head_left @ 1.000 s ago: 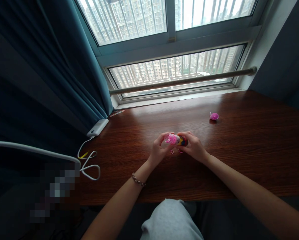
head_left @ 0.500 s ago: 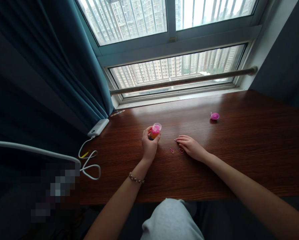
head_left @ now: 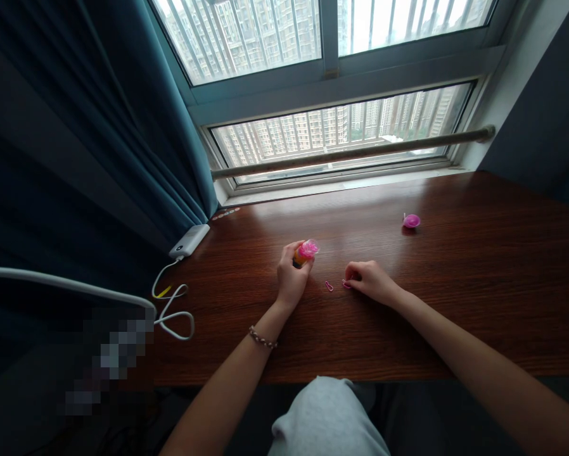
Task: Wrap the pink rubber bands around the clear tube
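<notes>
My left hand (head_left: 291,275) is wrapped round a small clear jar (head_left: 306,251) filled with pink and orange bits, tilted with its open mouth toward the right. My right hand (head_left: 370,282) rests on the wooden desk (head_left: 455,285) with its fingers curled, the fingertips pinching a small pink clip (head_left: 346,284) that lies on the wood. A second pink clip (head_left: 329,285) lies loose between my two hands.
A pink lid (head_left: 411,221) lies at the back right of the desk. A white power bank (head_left: 189,240) with a looped white cable (head_left: 173,310) sits at the desk's left end beside a blue curtain (head_left: 123,126). The window runs along the far edge.
My hands came apart: the left took the jar to the left and now tilts it. My right hand dropped flat to the desk, then curled its fingers onto a pink clip.
</notes>
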{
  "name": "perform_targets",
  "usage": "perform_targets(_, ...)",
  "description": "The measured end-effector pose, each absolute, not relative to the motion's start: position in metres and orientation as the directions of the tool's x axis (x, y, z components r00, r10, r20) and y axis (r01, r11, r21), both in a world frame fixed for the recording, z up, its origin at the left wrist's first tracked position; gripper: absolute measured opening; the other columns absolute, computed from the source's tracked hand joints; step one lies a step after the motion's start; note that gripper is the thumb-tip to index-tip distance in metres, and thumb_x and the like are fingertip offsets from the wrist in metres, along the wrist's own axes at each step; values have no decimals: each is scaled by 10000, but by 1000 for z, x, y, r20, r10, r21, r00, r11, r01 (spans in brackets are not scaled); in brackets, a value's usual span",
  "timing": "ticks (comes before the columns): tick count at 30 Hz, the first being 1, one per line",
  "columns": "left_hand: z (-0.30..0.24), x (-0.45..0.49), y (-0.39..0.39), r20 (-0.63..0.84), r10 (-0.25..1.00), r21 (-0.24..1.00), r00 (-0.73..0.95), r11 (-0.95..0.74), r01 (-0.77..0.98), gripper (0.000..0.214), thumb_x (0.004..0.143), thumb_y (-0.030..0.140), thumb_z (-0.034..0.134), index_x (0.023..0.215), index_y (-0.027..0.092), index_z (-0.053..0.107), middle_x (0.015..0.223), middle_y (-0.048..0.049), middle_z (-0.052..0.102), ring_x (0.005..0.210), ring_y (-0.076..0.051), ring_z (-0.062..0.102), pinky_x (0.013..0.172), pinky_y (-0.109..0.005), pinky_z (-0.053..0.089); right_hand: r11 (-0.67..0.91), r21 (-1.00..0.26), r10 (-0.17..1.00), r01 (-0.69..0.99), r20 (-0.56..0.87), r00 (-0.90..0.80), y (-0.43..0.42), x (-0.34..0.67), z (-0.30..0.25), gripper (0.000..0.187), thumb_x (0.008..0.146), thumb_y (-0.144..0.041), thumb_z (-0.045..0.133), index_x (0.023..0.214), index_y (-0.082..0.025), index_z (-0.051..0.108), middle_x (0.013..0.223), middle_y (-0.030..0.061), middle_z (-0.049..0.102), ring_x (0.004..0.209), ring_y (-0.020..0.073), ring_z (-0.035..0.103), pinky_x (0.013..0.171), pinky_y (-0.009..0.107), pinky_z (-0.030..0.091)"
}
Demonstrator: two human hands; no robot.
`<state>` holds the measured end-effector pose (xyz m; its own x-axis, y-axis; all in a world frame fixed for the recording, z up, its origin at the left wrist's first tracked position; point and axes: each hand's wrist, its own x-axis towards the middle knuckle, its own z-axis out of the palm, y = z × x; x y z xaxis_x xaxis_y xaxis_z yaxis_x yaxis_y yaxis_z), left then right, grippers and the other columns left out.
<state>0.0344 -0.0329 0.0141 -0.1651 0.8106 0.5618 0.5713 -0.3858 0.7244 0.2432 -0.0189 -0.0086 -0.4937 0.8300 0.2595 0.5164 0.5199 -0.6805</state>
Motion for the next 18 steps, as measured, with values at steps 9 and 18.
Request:
perform_targets(9, 11, 36, -33, 587, 800, 683, -121, -410, 604, 326, 721, 201, 600, 1042, 209, 546, 1052, -50, 565, 996, -184, 533, 903, -336, 411, 536, -743, 814, 399, 330, -479, -35, 222, -10, 151, 757, -148, 552, 894, -197, 509, 750, -1, 615, 590, 102, 534, 597, 239, 445)
perform_targets(18, 9, 37, -35, 610, 790, 600, -60, -412, 686, 338, 728, 218, 602, 1063, 233, 557, 1060, -51, 561, 1001, -204, 511, 897, -367, 399, 511, -697, 850, 503, 322, -417, -33, 210, -15, 169, 685, -188, 632, 839, -201, 565, 691, -8, 630, 625, 128, 562, 616, 259, 448)
